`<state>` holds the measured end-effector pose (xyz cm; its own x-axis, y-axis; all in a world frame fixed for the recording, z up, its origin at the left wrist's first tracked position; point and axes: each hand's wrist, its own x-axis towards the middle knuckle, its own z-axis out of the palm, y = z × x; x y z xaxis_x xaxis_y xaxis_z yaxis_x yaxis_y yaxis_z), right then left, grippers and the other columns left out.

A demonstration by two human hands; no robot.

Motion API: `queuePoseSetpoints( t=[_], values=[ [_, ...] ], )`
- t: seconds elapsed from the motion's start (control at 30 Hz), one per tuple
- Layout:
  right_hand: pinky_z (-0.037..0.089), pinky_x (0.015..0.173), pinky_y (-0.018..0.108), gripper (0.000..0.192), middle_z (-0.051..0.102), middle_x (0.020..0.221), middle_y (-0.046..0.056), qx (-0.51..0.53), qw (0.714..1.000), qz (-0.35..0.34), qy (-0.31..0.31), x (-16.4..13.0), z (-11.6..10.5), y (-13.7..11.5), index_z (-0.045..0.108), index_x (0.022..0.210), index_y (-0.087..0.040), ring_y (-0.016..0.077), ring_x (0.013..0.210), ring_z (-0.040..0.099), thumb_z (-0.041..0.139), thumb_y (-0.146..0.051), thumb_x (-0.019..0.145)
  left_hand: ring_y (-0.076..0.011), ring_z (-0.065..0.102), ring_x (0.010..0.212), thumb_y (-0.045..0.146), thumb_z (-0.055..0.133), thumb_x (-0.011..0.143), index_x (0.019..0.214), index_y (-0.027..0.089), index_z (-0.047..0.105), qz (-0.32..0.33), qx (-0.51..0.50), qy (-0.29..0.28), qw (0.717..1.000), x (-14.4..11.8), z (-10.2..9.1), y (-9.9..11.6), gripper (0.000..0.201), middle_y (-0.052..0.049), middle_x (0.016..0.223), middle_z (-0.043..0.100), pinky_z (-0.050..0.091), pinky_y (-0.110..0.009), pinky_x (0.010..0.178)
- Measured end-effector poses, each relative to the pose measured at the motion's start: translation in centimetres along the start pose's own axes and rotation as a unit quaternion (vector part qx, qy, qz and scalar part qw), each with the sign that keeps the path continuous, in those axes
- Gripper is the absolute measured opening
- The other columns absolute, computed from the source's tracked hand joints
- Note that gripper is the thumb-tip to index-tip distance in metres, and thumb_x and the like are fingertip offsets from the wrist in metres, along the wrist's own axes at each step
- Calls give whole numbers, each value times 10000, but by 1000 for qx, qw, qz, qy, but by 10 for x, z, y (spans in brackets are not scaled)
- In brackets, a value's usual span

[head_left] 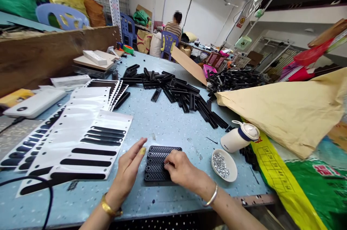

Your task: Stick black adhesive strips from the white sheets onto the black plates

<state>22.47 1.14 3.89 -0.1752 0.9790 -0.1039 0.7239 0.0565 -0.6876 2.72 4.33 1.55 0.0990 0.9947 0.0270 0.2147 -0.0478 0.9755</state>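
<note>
Spreading across most of the frame, the blue desk (162, 121) carries everything. Right of centre a big tan paper sack (292, 114) lies crumpled; at left, white backing sheets (81, 139) with black strips fan out. A heap of black plastic bars (179, 90) sits at upper centre. Lower centre holds four stacked black perforated bars (158, 163). The left hand (128, 172) lies flat, fingers straight and together, against the stack's left edge (holding nothing). The right hand (181, 168) curls over the stack's right end, fingers narrowly pinched there. Just right sits a white dish of small silvery studs (223, 165)
</note>
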Motion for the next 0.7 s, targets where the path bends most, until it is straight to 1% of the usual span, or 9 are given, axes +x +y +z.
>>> queuePoseSetpoints(
  t=[0.07,0.13,0.27,0.4,0.47,0.53,0.63,0.7],
  values=[
    [457,759,304,127,677,856,79,-31,999,-19,-9,3,4,-2,744,799,-154,203,822,620,652,-80,751,-275,527,1292,560,497,866,1262,159,620,8,24,-4,1000,-5,-7,6,576,-103,1360,610,352,-464,1141],
    [458,760,306,136,677,879,85,-55,998,-24,-7,6,5,0,740,834,-149,212,841,620,672,-83,736,-277,545,1275,556,499,865,1260,160,623,17,42,-16,999,-6,-10,6,573,-104,1350,618,373,-462,1127],
    [470,731,283,205,694,894,89,-78,997,-15,12,14,0,6,734,910,-137,199,810,635,700,-76,717,-291,578,1239,554,495,865,1250,174,634,35,75,-37,996,-2,-10,2,558,-101,1322,639,421,-482,1086],
    [477,757,283,186,716,875,78,-88,995,-9,41,19,-8,8,741,898,-152,193,823,649,653,-59,763,-292,609,1204,528,476,884,1224,188,653,58,101,-57,992,6,-8,2,512,-97,1284,666,454,-490,1054],
    [484,756,282,163,727,859,71,-86,995,-12,53,19,-12,10,745,879,-163,187,805,654,635,-77,795,-281,628,1180,484,479,896,1211,210,662,85,113,-76,987,11,-5,1,456,-84,1254,685,476,-483,1033],
    [492,740,270,194,736,840,63,-79,995,-16,60,19,-16,12,748,879,-169,176,778,661,602,-60,810,-279,637,1169,408,486,894,1171,220,684,130,135,-83,979,16,-1,-1,389,-83,1231,697,490,-483,1017],
    [500,740,253,263,745,845,64,-69,995,-22,71,19,-21,16,748,916,-159,165,775,675,562,-10,807,-313,621,1184,284,479,862,1089,200,723,203,195,-96,955,23,8,-5,344,-121,1216,698,501,-518,987],
    [502,750,249,241,746,854,70,-66,994,-22,78,18,-22,19,750,916,-152,165,788,682,576,-20,811,-346,603,1198,227,481,834,1057,200,738,229,242,-123,935,27,15,-5,341,-136,1216,694,508,-549,955]
  ],
)
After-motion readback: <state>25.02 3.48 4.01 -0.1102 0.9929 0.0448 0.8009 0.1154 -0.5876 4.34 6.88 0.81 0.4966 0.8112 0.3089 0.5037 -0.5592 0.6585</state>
